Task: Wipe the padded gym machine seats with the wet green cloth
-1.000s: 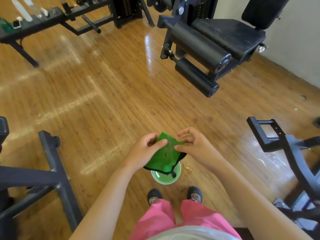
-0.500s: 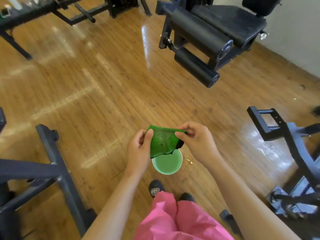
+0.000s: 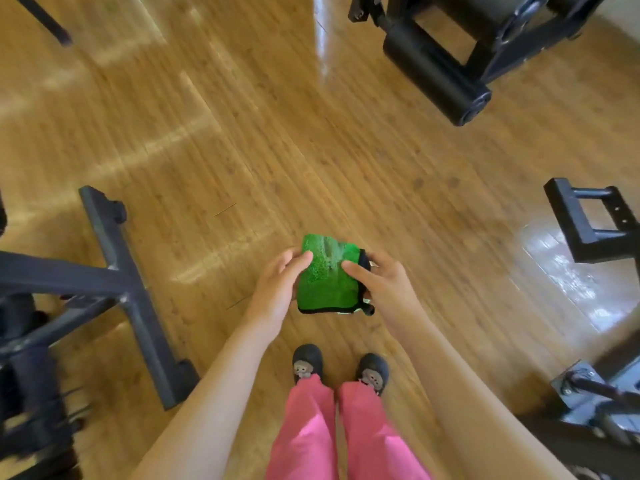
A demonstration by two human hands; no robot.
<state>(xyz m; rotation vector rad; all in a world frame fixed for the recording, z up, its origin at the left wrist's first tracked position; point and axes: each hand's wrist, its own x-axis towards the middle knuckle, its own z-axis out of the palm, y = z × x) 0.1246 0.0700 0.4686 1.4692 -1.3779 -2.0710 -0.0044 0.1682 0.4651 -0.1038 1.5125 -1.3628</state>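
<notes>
Cloth (image 3: 327, 282): green, nubbly face with a wet sheen, black trim along its near and right edges, and a small black tab hanging at the near right corner. It was spread roughly flat, held in the air between the two hands, above the floor (image 3: 242, 133) and ahead of the shoes (image 3: 307, 363).

Left hand (image 3: 277, 289): pinched the cloth's left edge, thumb lying on top, fingers hidden beneath.
Right hand (image 3: 384, 289): gripped the right edge, one digit laid across the top face, the others curled round the black trim.

Surroundings: a black machine with roller pads (image 3: 436, 74) stood well ahead of the right hand and off to its right. A dark steel frame (image 3: 117, 271) lay just left of the left hand. Another black frame (image 3: 585, 223) stood well right of the right hand. Nothing lay between the hands and the roller pads but bare wood floor.

Containers: a pale green sliver (image 3: 343, 312) showed just under the cloth's near edge. The cloth covered the rest, so I could not tell what it was or what it held.
</notes>
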